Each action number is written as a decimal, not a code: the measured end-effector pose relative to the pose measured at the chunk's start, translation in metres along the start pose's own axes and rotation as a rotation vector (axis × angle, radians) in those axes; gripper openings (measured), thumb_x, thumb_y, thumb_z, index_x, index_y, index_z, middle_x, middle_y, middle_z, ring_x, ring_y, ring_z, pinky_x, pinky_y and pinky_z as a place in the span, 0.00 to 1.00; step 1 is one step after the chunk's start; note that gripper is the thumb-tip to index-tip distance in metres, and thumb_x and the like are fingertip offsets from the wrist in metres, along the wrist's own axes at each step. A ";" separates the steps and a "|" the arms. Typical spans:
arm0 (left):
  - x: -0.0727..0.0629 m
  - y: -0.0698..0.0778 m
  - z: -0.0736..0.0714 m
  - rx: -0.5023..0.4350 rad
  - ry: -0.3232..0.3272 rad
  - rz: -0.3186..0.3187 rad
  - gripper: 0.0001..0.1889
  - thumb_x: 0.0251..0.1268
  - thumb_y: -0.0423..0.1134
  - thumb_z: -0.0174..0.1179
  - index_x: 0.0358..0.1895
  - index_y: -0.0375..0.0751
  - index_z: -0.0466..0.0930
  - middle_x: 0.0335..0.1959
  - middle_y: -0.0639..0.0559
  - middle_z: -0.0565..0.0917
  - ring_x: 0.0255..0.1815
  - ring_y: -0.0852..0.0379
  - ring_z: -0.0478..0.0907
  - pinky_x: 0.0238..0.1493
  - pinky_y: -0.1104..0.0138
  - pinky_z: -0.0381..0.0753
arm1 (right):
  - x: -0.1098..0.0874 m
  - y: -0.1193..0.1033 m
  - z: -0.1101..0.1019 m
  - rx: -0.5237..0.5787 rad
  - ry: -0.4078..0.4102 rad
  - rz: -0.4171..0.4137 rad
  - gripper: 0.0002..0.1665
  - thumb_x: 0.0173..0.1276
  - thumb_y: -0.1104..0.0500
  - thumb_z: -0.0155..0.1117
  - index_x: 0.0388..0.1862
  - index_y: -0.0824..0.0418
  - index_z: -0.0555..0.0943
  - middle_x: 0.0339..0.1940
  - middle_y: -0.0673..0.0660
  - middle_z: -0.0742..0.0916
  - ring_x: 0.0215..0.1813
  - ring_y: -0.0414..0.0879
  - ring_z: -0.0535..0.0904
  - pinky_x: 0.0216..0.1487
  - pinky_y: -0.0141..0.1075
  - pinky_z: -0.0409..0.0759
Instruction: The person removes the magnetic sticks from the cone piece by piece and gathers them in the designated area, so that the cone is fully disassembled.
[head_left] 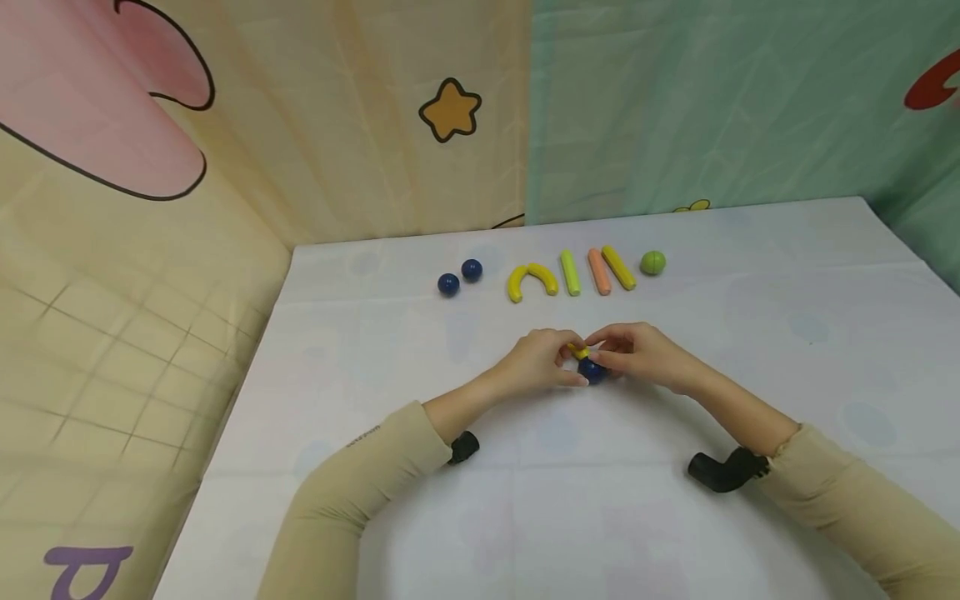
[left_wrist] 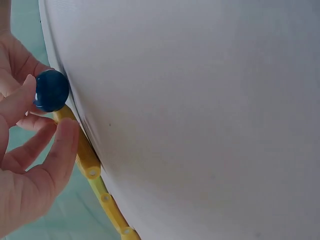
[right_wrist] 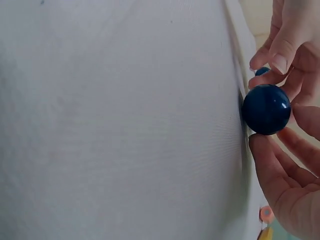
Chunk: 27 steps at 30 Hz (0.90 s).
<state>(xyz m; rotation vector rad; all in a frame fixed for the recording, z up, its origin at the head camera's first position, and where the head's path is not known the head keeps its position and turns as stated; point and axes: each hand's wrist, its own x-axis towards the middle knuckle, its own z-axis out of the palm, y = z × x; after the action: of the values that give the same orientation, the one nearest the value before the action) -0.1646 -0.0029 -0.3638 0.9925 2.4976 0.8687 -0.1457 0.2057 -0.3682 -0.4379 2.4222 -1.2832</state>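
Observation:
Both hands meet around a blue ball (head_left: 592, 371) and a yellow stick-like piece (head_left: 577, 352) above the front half of the white table. My left hand (head_left: 543, 358) holds the yellow piece with its fingers, its thumb close to the ball. In the left wrist view the yellow piece (left_wrist: 87, 155) has a hole in its end and runs right up to the blue ball (left_wrist: 51, 90). My right hand (head_left: 641, 354) pinches the ball from the right. Its fingertips (right_wrist: 260, 142) lie against the ball (right_wrist: 266, 109) in the right wrist view.
Along the back lie two blue balls (head_left: 448, 284), two curved yellow pieces (head_left: 542, 277), a lime stick (head_left: 570, 272), a pink stick (head_left: 599, 272), a yellow stick (head_left: 618, 267) and a green ball (head_left: 652, 262). A patterned curtain (head_left: 360, 125) hangs behind the table (head_left: 360, 333).

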 end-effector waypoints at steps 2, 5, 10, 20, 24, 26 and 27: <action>0.000 0.001 0.001 -0.003 0.002 -0.016 0.23 0.54 0.45 0.68 0.52 0.40 0.77 0.35 0.52 0.79 0.31 0.63 0.71 0.32 0.76 0.69 | 0.001 0.001 0.001 0.043 -0.010 -0.001 0.19 0.68 0.58 0.58 0.54 0.67 0.76 0.37 0.59 0.84 0.34 0.46 0.78 0.36 0.33 0.78; -0.002 0.002 0.002 -0.004 0.011 -0.032 0.23 0.54 0.48 0.67 0.51 0.40 0.76 0.33 0.51 0.78 0.27 0.62 0.69 0.28 0.76 0.66 | 0.001 0.001 0.002 0.119 -0.032 0.003 0.20 0.68 0.62 0.57 0.56 0.71 0.73 0.38 0.60 0.84 0.36 0.46 0.80 0.39 0.33 0.79; -0.005 0.002 0.002 -0.002 0.027 -0.067 0.24 0.54 0.49 0.68 0.50 0.40 0.76 0.32 0.51 0.77 0.25 0.61 0.69 0.27 0.75 0.65 | 0.002 -0.003 0.007 0.278 -0.079 0.035 0.25 0.66 0.65 0.58 0.59 0.75 0.68 0.39 0.63 0.85 0.38 0.45 0.82 0.43 0.35 0.80; -0.011 -0.003 -0.005 -0.127 -0.006 -0.117 0.19 0.55 0.41 0.67 0.48 0.40 0.76 0.36 0.53 0.81 0.36 0.62 0.75 0.38 0.74 0.73 | 0.008 -0.006 0.009 0.281 -0.089 0.035 0.26 0.64 0.66 0.61 0.59 0.74 0.68 0.37 0.59 0.84 0.37 0.42 0.80 0.42 0.32 0.79; -0.013 -0.007 -0.008 -0.169 -0.030 -0.155 0.17 0.56 0.39 0.67 0.48 0.41 0.76 0.39 0.53 0.81 0.38 0.62 0.76 0.39 0.74 0.74 | 0.015 -0.004 0.005 0.127 -0.040 -0.038 0.21 0.60 0.66 0.64 0.53 0.70 0.75 0.36 0.58 0.82 0.38 0.44 0.77 0.38 0.31 0.77; -0.013 -0.009 -0.010 -0.195 -0.044 -0.179 0.17 0.56 0.39 0.67 0.48 0.41 0.76 0.39 0.53 0.81 0.39 0.61 0.76 0.38 0.74 0.75 | 0.019 -0.003 0.003 0.060 -0.022 -0.078 0.20 0.59 0.67 0.65 0.51 0.68 0.77 0.37 0.58 0.82 0.38 0.45 0.76 0.38 0.31 0.76; -0.013 -0.010 -0.010 -0.206 -0.051 -0.190 0.17 0.56 0.39 0.67 0.48 0.41 0.76 0.39 0.53 0.81 0.39 0.61 0.76 0.38 0.74 0.75 | 0.022 -0.002 0.002 0.030 -0.019 -0.103 0.19 0.59 0.67 0.65 0.51 0.68 0.77 0.37 0.58 0.82 0.39 0.46 0.76 0.38 0.31 0.76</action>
<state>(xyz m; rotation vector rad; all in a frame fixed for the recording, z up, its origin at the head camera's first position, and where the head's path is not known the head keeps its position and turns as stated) -0.1653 -0.0225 -0.3614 0.6900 2.3555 1.0017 -0.1642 0.1936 -0.3710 -0.5706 2.3891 -1.3503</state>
